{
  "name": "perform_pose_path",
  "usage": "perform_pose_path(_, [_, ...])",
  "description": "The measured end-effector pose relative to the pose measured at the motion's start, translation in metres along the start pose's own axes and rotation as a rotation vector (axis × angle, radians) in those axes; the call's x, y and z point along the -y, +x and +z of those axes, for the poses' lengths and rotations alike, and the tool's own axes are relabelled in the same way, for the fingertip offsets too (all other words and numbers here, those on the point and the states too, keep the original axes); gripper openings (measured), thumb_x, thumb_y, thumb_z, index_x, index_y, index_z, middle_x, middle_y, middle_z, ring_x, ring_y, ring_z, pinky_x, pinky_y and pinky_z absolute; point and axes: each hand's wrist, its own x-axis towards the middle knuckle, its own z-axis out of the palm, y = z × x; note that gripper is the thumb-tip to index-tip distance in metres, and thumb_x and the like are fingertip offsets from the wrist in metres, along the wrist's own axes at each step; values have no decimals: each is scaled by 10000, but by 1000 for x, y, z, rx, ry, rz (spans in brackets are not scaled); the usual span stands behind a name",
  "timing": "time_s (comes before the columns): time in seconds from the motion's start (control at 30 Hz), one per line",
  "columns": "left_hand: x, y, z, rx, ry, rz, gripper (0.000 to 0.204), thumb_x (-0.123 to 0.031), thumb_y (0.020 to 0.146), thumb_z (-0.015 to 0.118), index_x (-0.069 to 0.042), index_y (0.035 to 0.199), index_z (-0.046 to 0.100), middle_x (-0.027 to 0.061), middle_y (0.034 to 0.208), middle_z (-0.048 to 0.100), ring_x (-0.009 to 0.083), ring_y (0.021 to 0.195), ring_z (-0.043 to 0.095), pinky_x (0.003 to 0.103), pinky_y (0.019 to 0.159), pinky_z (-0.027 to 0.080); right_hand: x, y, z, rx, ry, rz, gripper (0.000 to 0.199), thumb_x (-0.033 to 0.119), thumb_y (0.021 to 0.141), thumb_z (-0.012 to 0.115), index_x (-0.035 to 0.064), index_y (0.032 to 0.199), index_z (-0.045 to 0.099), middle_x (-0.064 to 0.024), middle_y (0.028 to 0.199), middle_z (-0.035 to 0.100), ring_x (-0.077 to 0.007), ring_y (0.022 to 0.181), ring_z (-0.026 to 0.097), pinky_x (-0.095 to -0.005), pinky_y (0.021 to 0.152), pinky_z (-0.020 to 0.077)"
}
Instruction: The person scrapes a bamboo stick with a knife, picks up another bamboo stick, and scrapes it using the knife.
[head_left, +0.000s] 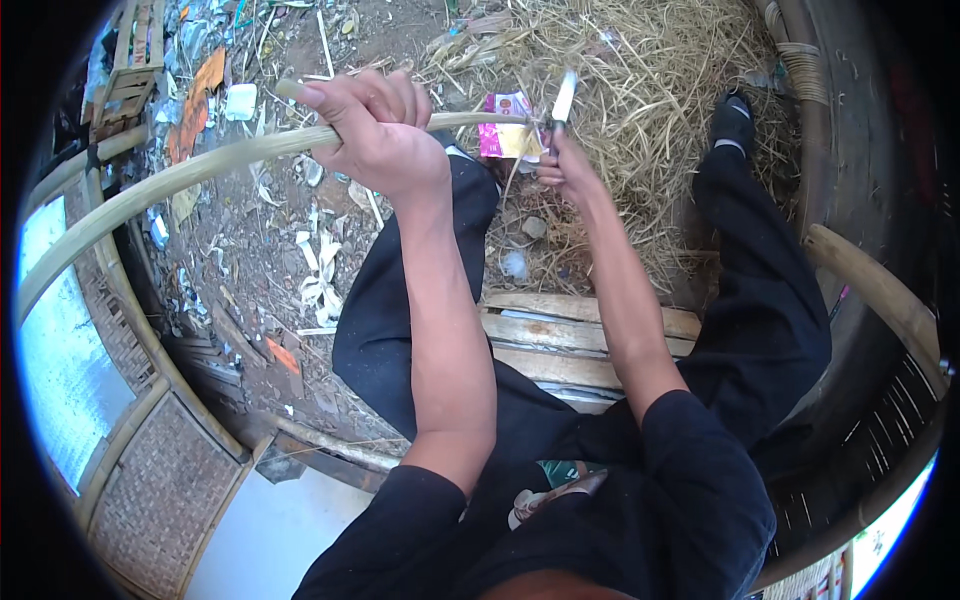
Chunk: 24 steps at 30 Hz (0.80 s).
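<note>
My left hand (pixel 392 140) is wrapped round a long, pale, curved stick (pixel 215 162), perhaps bamboo or a stripped branch. The stick runs from the left rim through my fist and thins toward its right tip. At that tip my right hand (pixel 570 172) grips a knife (pixel 565 98) by its dark handle, its bright blade pointing up and away. Blade and tip are close together; whether they touch I cannot tell. A few thin strands hang by the tip. Behind it on the ground lies a pink and yellow packet (pixel 497 140).
Between my legs are wooden slats (pixel 550 345). Dry straw or shavings (pixel 650 120) cover the ground ahead and right. Litter and an orange scrap (pixel 200 95) lie at left, near a wooden crate (pixel 135 50). A woven panel (pixel 165 490) stands lower left; a bamboo pole (pixel 880 290) juts in at right.
</note>
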Motion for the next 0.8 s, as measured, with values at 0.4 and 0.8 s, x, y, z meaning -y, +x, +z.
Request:
perform_pose_path(0.4, [-10, -3, 9, -262, 226, 19, 583, -535, 1024, 321, -131, 610, 250, -30, 486, 190, 71, 399, 187, 256, 382, 158, 42, -134, 157, -281, -768, -1607, 241, 204, 1035, 370, -10, 1120, 440, -91, 751, 540, -141, 602, 523, -292, 511, 399])
perform_pose_path(0.8, [-2, -7, 16, -138, 39, 14, 491, -389, 1056, 353, -125, 644, 307, -39, 514, 251, 38, 394, 219, 226, 345, 185, -58, 7, -27, -222, -888, -294, 324, 386, 998, 467, 65, 1040, 484, -147, 677, 553, -316, 555, 536, -422, 506, 404])
